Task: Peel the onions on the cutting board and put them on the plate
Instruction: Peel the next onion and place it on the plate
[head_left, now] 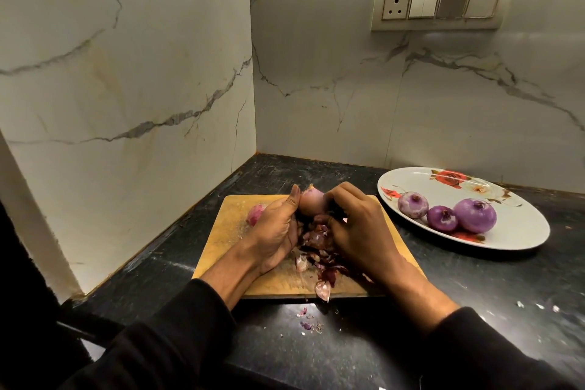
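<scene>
Dark desk (411, 310), wooden cutting board (285, 279) near its back left corner. Floral plate (522, 231) toward right edge, three peeled onions (475, 215) on it. Left hand (278, 228) grip cups an onion (311, 204) above the board; right hand (357, 225) grip pinches its skin. Another onion (255, 214) behind left hand. Peels (316, 250) below.
</scene>
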Action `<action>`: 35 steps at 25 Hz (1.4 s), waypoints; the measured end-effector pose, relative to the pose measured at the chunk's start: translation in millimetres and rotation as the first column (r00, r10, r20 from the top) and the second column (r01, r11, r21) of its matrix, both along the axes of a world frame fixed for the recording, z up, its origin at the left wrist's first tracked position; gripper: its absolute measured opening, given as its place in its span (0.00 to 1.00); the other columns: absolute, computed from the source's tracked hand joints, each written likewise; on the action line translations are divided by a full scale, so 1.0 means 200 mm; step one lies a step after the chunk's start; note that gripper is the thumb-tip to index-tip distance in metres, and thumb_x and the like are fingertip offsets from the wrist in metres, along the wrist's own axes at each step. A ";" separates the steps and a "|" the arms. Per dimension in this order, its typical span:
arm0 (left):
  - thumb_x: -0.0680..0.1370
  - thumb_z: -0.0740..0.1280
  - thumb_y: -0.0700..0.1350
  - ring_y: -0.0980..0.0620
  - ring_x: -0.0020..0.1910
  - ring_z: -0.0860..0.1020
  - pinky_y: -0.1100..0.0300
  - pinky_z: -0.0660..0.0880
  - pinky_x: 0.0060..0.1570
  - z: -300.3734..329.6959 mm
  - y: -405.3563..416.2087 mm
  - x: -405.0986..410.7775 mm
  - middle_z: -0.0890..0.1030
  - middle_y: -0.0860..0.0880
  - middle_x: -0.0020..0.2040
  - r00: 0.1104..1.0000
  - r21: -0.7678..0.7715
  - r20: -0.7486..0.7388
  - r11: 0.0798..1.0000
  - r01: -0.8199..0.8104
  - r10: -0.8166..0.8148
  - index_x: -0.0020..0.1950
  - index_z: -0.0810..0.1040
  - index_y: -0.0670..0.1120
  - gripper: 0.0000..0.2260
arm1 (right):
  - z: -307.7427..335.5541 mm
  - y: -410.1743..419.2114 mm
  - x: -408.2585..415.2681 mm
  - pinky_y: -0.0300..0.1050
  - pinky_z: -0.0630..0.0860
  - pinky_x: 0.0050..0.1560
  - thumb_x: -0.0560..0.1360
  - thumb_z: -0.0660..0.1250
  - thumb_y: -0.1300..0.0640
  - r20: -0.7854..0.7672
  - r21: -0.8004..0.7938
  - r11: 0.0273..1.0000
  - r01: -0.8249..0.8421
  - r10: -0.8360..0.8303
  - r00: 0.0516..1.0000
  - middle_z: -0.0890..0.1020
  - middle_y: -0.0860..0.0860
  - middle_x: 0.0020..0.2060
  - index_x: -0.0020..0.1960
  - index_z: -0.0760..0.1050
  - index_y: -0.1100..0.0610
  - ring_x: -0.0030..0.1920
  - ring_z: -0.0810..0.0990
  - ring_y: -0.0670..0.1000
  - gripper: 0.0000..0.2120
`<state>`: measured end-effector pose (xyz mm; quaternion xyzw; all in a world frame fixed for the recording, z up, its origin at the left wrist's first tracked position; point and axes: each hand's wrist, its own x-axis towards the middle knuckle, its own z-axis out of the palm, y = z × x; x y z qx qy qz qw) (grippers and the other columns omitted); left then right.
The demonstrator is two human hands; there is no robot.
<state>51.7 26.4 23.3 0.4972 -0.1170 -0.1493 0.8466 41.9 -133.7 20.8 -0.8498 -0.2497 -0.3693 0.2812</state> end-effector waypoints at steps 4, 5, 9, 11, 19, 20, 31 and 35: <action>0.86 0.51 0.53 0.47 0.47 0.84 0.56 0.82 0.42 0.00 0.01 0.00 0.84 0.37 0.51 1.000 0.020 0.002 1.000 0.008 -0.008 0.59 0.78 0.35 0.24 | 0.01 0.01 0.00 0.27 0.71 0.42 0.69 0.76 0.67 -0.001 0.084 0.996 -0.020 0.020 1.000 0.74 0.45 0.44 0.48 0.76 0.58 0.41 0.72 0.42 0.12; 0.86 0.51 0.54 0.46 0.48 0.84 0.56 0.81 0.43 -0.01 0.01 0.01 0.83 0.37 0.53 1.000 0.034 0.008 0.999 0.014 -0.015 0.60 0.78 0.35 0.25 | 0.01 0.01 0.00 0.28 0.72 0.42 0.69 0.76 0.66 -0.005 0.106 0.994 -0.034 0.035 0.999 0.75 0.46 0.45 0.48 0.76 0.58 0.42 0.73 0.42 0.13; 0.85 0.50 0.56 0.45 0.52 0.84 0.53 0.82 0.50 -0.03 0.00 0.03 0.83 0.36 0.56 1.000 0.064 -0.015 0.998 0.008 -0.007 0.62 0.77 0.36 0.27 | 0.02 -0.01 0.00 0.28 0.71 0.42 0.67 0.75 0.69 -0.010 0.069 0.997 -0.035 0.036 0.999 0.75 0.46 0.46 0.49 0.77 0.58 0.43 0.74 0.45 0.14; 0.86 0.49 0.57 0.46 0.53 0.83 0.53 0.82 0.50 -0.03 0.00 0.03 0.83 0.38 0.55 0.999 0.090 -0.025 0.995 0.047 -0.044 0.63 0.77 0.37 0.28 | 0.01 -0.02 0.00 0.26 0.70 0.43 0.68 0.75 0.70 0.007 0.063 0.998 -0.012 0.011 1.000 0.74 0.45 0.45 0.50 0.78 0.59 0.42 0.74 0.44 0.14; 0.86 0.49 0.55 0.42 0.64 0.80 0.47 0.77 0.63 -0.04 0.00 0.04 0.80 0.35 0.63 0.999 0.065 -0.018 0.997 0.047 -0.046 0.67 0.75 0.37 0.26 | 0.00 0.00 0.01 0.33 0.74 0.39 0.69 0.77 0.66 -0.011 0.080 0.997 -0.011 0.012 1.000 0.76 0.45 0.42 0.45 0.78 0.57 0.40 0.75 0.44 0.11; 0.86 0.50 0.54 0.41 0.65 0.78 0.45 0.74 0.67 -0.04 0.00 0.04 0.79 0.34 0.64 0.999 0.044 -0.024 0.998 0.044 -0.043 0.67 0.74 0.36 0.25 | -0.01 -0.01 0.01 0.34 0.75 0.40 0.69 0.77 0.67 -0.017 0.101 0.995 -0.009 0.011 1.000 0.77 0.46 0.42 0.45 0.78 0.57 0.40 0.76 0.44 0.11; 0.86 0.54 0.54 0.53 0.37 0.77 0.61 0.76 0.34 -0.03 0.04 0.08 0.83 0.46 0.43 0.999 0.004 -0.043 1.000 -0.030 0.030 0.70 0.73 0.36 0.24 | 0.01 -0.02 0.01 0.31 0.72 0.39 0.72 0.72 0.69 -0.137 0.328 0.945 0.022 0.024 0.990 0.81 0.46 0.37 0.43 0.76 0.55 0.39 0.79 0.39 0.10; 0.84 0.61 0.47 0.48 0.48 0.81 0.54 0.77 0.52 -0.04 0.04 0.09 0.83 0.40 0.57 0.993 -0.031 -0.010 0.993 -0.115 0.115 0.67 0.77 0.38 0.17 | -0.02 -0.03 0.04 0.46 0.75 0.41 0.79 0.66 0.62 -0.218 0.137 0.989 0.055 -0.024 0.976 0.82 0.49 0.41 0.47 0.79 0.57 0.41 0.78 0.46 0.04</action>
